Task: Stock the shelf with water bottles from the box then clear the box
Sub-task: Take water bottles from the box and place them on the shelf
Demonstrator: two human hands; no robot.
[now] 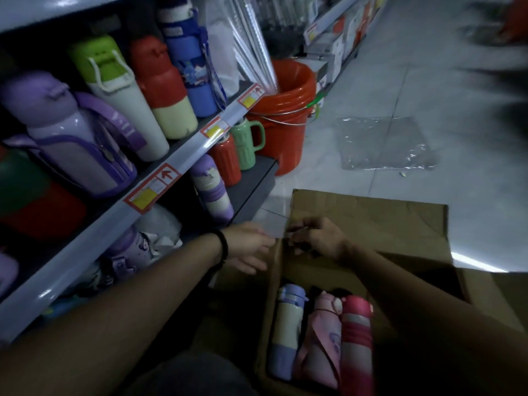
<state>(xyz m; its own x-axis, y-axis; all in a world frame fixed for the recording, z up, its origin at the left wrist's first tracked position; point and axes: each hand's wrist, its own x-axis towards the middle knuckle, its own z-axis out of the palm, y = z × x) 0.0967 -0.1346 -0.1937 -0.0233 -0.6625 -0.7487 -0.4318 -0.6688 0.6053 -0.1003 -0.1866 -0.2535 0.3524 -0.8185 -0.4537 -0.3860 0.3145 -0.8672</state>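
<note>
Water bottles (160,90) in purple, green, red and blue crowded the shelf (183,155). The left grip (251,247) hung loosely open beside the cardboard box (371,224). Three more bottles (288,332), lilac-cream, pink and crimson, lay inside it. The right grip (317,238) pinched what looked like clear film (274,228).

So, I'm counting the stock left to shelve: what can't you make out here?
Head view throughout:
1. Right part of the box's inside: the right forearm covers it, so any beyond the three bottles showing are uncountable.
2. Whether left hand or right hand grips anything at the box corner: dim, blurred.
3. Shelf price labels: too small.
4. Shape top right: motion-blurred, cut by edge.
</note>
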